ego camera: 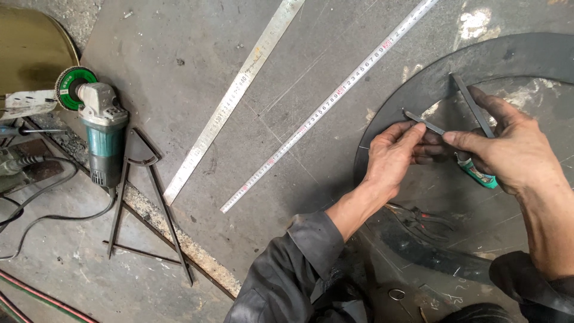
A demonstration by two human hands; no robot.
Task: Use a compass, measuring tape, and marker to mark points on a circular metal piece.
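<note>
Left hand (391, 157) pinches one thin metal leg (423, 121) of a divider w/ fingertips; right hand (514, 149) is closed round its green-handled end (478, 172), index finger along the other leg (472, 104). Both tips rest on the dark steel ring (418, 90), R of the tape measure (329, 101) and steel ruler (233, 98). Angle grinder (101, 128) lies well apart at far L.

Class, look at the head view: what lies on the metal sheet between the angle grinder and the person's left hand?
Two long steel rulers lie slanting side by side between the angle grinder and the left hand, plus large dividers beside the grinder.

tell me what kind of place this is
Probably a metal fabrication workshop: a teal angle grinder with a green-rimmed disc lies on the floor, two long steel rulers cross a grey steel sheet, and large black metal dividers lie nearby.
</note>
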